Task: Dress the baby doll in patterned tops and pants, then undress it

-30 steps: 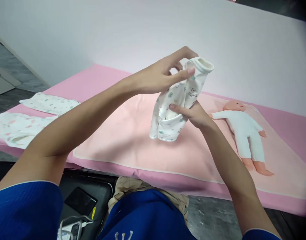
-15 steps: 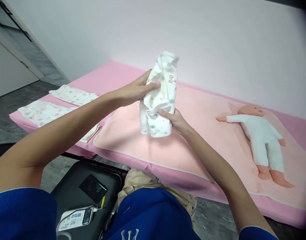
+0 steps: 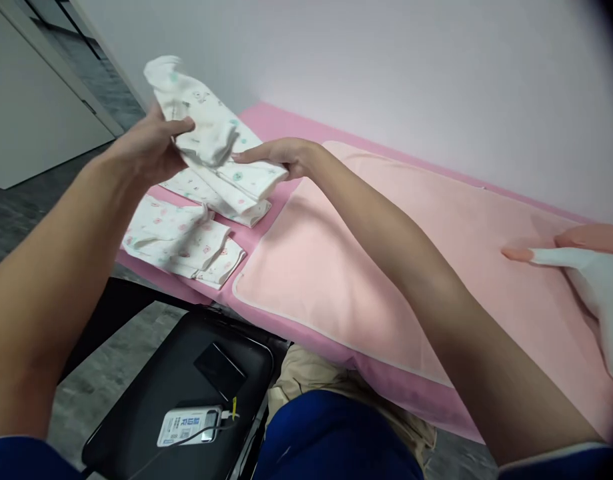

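Between my two hands a folded white baby garment (image 3: 213, 110) with small animal prints and green dots is held in the air, tilted, over the left part of the pink bed. My left hand (image 3: 159, 143) grips its left side, thumb on top and fingers underneath. At its lower right end my right hand (image 3: 286, 157) pinches the cloth, fingers partly hidden below. Under it lies another folded white printed garment (image 3: 249, 213), mostly covered from view. Nearer to me rests a folded white garment with pink prints (image 3: 181, 233).
A pink mat (image 3: 336, 267) with white edging covers the bed's middle. At the far right lies a baby doll (image 3: 601, 280) in white, partly out of view. Below the bed, a black chair seat (image 3: 136, 413) holds a phone (image 3: 220, 371) and a white power bank (image 3: 189, 427) with a cable.
Both hands have carried the folded garment leftward, from above the mat to over the other folded clothes. The view has turned left, and the doll is now partly cut off.
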Available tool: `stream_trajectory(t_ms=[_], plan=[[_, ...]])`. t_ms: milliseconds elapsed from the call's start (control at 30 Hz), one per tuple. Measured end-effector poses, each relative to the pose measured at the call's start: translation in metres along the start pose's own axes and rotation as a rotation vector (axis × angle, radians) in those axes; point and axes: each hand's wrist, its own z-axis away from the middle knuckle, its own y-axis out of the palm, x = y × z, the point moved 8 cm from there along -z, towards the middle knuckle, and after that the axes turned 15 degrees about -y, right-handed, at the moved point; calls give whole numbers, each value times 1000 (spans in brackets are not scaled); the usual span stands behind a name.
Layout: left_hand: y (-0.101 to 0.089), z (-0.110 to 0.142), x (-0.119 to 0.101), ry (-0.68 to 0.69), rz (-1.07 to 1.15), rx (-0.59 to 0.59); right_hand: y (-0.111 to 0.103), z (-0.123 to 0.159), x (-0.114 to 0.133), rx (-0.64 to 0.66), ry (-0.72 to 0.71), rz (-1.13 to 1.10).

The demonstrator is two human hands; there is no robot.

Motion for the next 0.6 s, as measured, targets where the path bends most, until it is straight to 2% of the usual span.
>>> stream_trajectory(t_ms=[67, 133, 167, 200, 267, 300, 333, 367, 400, 467, 533, 600], plan=[[-50, -12, 31, -91, -92, -150, 17, -9, -11, 46, 2, 159], [-93, -11, 64, -148, -210, -381, 29, -12, -23, 71, 25, 267], [-105, -8, 75, -121, -265, -451, 34, -14, -29, 78, 45, 291], [-109, -3, 79, -29, -341, -488, 38, -15, -34, 69, 61, 310], [-91, 9, 76, 246, -496, -431, 47, -17, -39, 22, 30, 379], [-75, 15, 75, 363, -571, -359, 53, -17, -38, 12, -30, 425], [-57, 17, 77, 412, -649, -263, 63, -17, -37, 33, -110, 465], [-41, 16, 82, 378, -718, -164, 76, -15, -36, 86, -193, 493], [-29, 13, 90, 288, -785, -83, 90, -11, -36, 162, -258, 504], [-16, 13, 100, 85, -876, -22, 111, 4, -37, 312, -302, 494], [-12, 28, 87, 45, -851, -70, 111, 25, -27, 338, -320, 481], [-7, 56, 58, 122, -718, -116, 93, 57, -1, 269, -395, 458]])
